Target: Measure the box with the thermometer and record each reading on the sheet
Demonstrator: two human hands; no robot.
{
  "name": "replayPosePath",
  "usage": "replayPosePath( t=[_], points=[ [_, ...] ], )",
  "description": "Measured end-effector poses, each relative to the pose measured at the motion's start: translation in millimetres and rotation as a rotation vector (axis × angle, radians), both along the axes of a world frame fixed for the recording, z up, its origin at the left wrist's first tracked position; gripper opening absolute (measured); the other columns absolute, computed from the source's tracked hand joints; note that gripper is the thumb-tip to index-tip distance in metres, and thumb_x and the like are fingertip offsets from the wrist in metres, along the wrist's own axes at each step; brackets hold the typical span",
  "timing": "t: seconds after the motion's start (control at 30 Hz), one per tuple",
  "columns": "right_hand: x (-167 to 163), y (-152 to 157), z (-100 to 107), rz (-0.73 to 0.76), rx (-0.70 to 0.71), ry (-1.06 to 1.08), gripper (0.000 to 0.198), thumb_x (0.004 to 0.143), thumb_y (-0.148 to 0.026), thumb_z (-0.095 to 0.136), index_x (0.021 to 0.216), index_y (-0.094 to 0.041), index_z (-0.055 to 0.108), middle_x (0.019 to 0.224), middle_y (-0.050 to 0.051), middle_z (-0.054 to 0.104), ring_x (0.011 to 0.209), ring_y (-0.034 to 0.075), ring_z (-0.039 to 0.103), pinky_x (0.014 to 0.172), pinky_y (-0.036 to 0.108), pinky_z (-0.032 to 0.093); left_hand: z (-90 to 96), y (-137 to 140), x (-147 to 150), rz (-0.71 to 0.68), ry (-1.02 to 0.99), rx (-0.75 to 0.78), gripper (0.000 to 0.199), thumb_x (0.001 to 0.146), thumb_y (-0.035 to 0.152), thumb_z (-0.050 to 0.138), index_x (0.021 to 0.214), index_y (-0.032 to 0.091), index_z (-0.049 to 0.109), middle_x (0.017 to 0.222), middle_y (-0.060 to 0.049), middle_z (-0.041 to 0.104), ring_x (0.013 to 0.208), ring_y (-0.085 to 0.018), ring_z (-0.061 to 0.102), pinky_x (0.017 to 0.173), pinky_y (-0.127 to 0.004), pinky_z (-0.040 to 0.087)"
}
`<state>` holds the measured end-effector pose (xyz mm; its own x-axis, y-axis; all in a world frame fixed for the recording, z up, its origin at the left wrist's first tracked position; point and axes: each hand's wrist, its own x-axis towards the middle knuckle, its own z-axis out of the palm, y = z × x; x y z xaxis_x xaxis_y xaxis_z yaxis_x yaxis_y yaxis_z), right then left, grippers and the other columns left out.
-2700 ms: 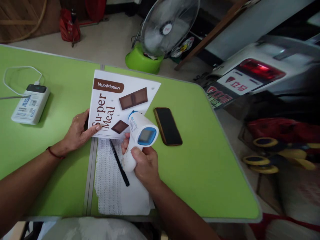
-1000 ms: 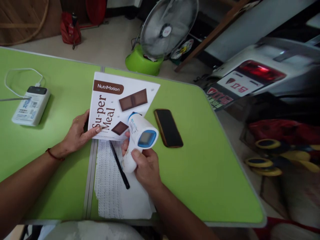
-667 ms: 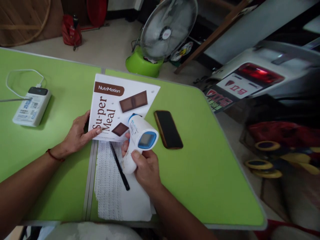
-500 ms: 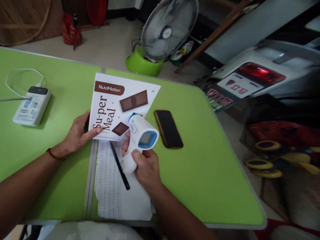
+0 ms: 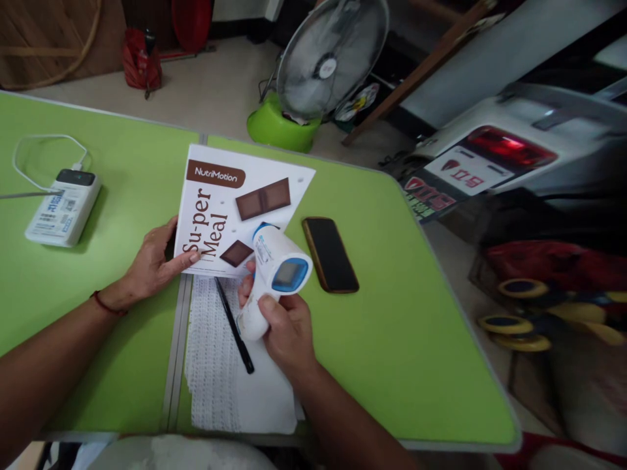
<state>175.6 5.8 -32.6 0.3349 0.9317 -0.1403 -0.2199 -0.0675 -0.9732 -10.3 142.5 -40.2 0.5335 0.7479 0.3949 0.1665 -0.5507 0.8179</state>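
Note:
My left hand (image 5: pixel 159 258) grips the lower left corner of a white box (image 5: pixel 206 215) printed "NutriMotion Su-per Meal" with pictures of chocolate, its thumb across the front. In my right hand (image 5: pixel 289 326) is a white infrared thermometer (image 5: pixel 267 281) with a blue-framed screen facing me; its front end overlaps the box's lower right part. Below the box lie sheets of paper (image 5: pixel 215 372) covered in small writing, and a black pen (image 5: pixel 235 326) rests slantwise on them. To the right of the thermometer lies a dark smartphone (image 5: pixel 330 254) in a brown case.
A white power bank (image 5: pixel 63 209) with a cable stands on the green table (image 5: pixel 406 365) at the left. Beyond the far edge, a fan (image 5: pixel 333 59) stands by a green stool (image 5: pixel 281 127). On the right is a white scooter (image 5: pixel 524 140) with a red tail light.

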Motion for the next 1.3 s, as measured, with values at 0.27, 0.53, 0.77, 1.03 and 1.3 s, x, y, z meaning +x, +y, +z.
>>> replayPosePath(
  t=[0.27, 0.53, 0.77, 1.03, 1.3],
  points=[
    [-0.6, 1.0, 1.8, 0.009, 0.033, 0.005, 0.028, 0.071, -0.049, 0.074, 0.078, -0.022, 0.069, 0.073, 0.002, 0.066, 0.065, 0.017, 0.059, 0.063, 0.035, 0.054, 0.8, -1.1, -0.5, 0.026, 0.032, 0.017, 0.046, 0.092, 0.061, 0.059, 0.110, 0.019, 0.061, 0.102, -0.009, 0.071, 0.082, -0.022, 0.062, 0.072, -0.040, 0.053],
    [-0.3, 0.3, 0.5, -0.006, -0.001, 0.024, 0.028, 0.068, -0.047, 0.076, 0.078, -0.022, 0.070, 0.070, 0.002, 0.067, 0.063, 0.017, 0.058, 0.058, 0.033, 0.051, 0.9, -1.1, -0.8, 0.045, 0.055, 0.035, 0.049, 0.092, 0.064, 0.057, 0.112, 0.019, 0.061, 0.099, -0.009, 0.071, 0.081, -0.023, 0.064, 0.070, -0.040, 0.054],
    [0.2, -0.5, -2.1, -0.004, 0.028, 0.031, 0.027, 0.069, -0.046, 0.076, 0.079, -0.022, 0.069, 0.072, 0.002, 0.067, 0.064, 0.017, 0.059, 0.060, 0.033, 0.052, 1.6, -1.5, -0.6, 0.034, 0.041, -0.013, 0.047, 0.091, 0.062, 0.060, 0.111, 0.020, 0.060, 0.104, -0.008, 0.071, 0.083, -0.023, 0.064, 0.072, -0.041, 0.053],
    [0.4, 0.0, -3.4, -0.004, 0.037, 0.063, 0.032, 0.068, -0.047, 0.079, 0.089, -0.024, 0.072, 0.075, 0.002, 0.069, 0.066, 0.018, 0.062, 0.062, 0.035, 0.055, 0.0, -1.1, -0.3, 0.028, 0.019, -0.029, 0.045, 0.090, 0.061, 0.062, 0.111, 0.021, 0.059, 0.104, -0.008, 0.070, 0.084, -0.024, 0.062, 0.075, -0.042, 0.050],
    [1.1, 0.2, -3.4, 0.009, 0.030, 0.039, 0.034, 0.068, -0.048, 0.080, 0.090, -0.023, 0.073, 0.078, 0.003, 0.072, 0.069, 0.019, 0.066, 0.068, 0.038, 0.059, -0.4, -0.8, -1.0, 0.039, 0.044, -0.002, 0.048, 0.090, 0.064, 0.060, 0.110, 0.020, 0.059, 0.099, -0.008, 0.070, 0.081, -0.024, 0.062, 0.071, -0.042, 0.050]
  ],
)
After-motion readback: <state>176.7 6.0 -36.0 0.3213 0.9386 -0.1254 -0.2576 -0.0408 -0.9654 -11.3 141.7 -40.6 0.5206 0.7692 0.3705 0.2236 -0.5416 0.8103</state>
